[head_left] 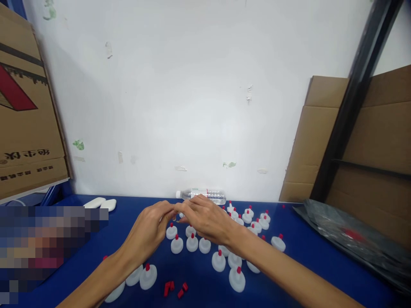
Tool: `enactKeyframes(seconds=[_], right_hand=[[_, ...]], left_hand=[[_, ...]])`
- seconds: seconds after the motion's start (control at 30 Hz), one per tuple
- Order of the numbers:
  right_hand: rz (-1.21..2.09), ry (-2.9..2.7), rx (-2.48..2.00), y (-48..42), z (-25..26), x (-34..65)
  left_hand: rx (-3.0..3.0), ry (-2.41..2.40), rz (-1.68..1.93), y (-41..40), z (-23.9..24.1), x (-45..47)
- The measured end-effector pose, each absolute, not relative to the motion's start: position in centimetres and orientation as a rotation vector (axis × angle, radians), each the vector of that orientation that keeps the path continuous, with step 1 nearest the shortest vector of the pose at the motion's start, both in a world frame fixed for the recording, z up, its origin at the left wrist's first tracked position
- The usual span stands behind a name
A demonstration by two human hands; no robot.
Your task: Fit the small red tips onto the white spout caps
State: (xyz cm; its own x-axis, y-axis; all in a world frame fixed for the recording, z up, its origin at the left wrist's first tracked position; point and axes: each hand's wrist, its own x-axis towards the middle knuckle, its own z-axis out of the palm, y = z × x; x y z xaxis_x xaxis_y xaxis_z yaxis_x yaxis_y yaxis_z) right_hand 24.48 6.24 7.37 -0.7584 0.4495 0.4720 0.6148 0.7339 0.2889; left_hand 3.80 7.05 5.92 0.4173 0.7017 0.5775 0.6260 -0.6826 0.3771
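My left hand (148, 229) and my right hand (205, 219) meet fingertip to fingertip above the blue table (80, 261), both pinched on a small piece I cannot make out. Below them stand several white caps with red tips (192, 243), upright in loose rows. More of these caps (255, 219) sit to the right, and a few caps (147, 276) lie near my left forearm. Some loose red tips (175, 288) lie on the table near the front.
A clear water bottle (208, 195) lies on its side against the white wall. Two white oblong objects (102, 203) rest at the back left. Cardboard boxes (25, 111) stand left and cardboard sheets (369, 141) right, with a black plastic bag (353, 244) on the right.
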Motion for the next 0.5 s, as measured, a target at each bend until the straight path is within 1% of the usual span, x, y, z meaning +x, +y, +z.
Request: enactKeyframes(seconds=[0.13,0.27,0.43,0.5], right_hand=[[-0.599,-2.558,-0.818,6.3,6.7,24.4],[-0.501,-2.548,-0.844,6.2,7.0,24.4],[-0.313,-2.431,-1.014,6.4,8.2,24.7],[-0.277,-2.399,-1.116,6.9,8.3,25.1]], left_hand=[[2.545,1.2,1.064,6.8,6.4,3.8],[2.555,1.217,1.048,6.8,6.9,3.6],[2.578,1.353,1.107,7.5,6.7,3.0],[2.629,1.419,1.06,8.0,6.2,2.9]])
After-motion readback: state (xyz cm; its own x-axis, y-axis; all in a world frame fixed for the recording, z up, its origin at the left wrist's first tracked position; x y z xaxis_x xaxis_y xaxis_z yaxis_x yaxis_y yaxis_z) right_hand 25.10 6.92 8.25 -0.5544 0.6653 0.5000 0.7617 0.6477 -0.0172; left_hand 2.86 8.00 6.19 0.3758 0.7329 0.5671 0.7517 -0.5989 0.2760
